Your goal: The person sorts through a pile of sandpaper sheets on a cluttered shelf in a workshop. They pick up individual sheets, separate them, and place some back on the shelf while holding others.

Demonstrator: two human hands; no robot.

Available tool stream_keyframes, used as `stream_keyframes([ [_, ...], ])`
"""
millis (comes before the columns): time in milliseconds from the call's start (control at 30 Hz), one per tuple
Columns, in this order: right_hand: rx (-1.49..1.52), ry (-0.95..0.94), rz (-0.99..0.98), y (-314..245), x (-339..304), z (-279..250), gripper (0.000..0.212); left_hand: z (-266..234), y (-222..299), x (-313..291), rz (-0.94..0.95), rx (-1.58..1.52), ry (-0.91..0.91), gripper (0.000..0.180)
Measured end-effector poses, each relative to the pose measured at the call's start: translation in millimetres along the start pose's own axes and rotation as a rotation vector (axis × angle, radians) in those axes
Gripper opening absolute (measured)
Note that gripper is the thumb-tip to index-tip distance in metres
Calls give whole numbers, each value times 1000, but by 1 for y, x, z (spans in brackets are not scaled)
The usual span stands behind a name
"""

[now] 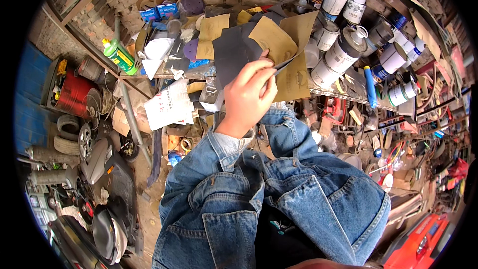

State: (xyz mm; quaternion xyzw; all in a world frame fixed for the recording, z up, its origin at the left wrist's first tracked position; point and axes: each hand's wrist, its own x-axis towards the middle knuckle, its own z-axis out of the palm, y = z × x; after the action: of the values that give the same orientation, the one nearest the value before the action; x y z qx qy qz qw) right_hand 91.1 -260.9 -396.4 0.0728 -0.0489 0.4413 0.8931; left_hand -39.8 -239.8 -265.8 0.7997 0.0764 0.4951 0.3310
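Note:
My left hand (251, 92) is in the middle, its fingers closed at the edge of a folded sandpaper sheet (273, 37) with a tan back. More tan-backed sandpaper (293, 83) hangs below and right of the fingers. A dark grey sandpaper sheet (230, 52) lies just left of them on the cluttered bench. My right sleeve (291, 127) reaches up to the lower edge of the tan sheets. The right hand itself is hidden behind them and my left hand.
Paint cans (343, 50) crowd the bench's right side. On its left stand a green bottle (119, 56) and a white paper cone (157, 55); blue boxes (159, 12) sit behind. A printed white bag (169, 104) hangs at the front edge. A scooter (112, 204) stands lower left.

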Motion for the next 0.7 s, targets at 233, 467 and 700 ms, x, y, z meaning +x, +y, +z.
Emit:
stream_keyframes([
  [233, 363, -70, 65, 7, 9, -5, 39, 20, -1, -13, 457, 263, -17, 20],
  [467, 483, -85, 85, 5, 11, -4, 38, 21, 4, -18, 467, 139, -277, 33],
  [700, 537, -57, 76, 6, 12, -2, 38, 7, 0, -14, 339, 82, -199, 31],
])
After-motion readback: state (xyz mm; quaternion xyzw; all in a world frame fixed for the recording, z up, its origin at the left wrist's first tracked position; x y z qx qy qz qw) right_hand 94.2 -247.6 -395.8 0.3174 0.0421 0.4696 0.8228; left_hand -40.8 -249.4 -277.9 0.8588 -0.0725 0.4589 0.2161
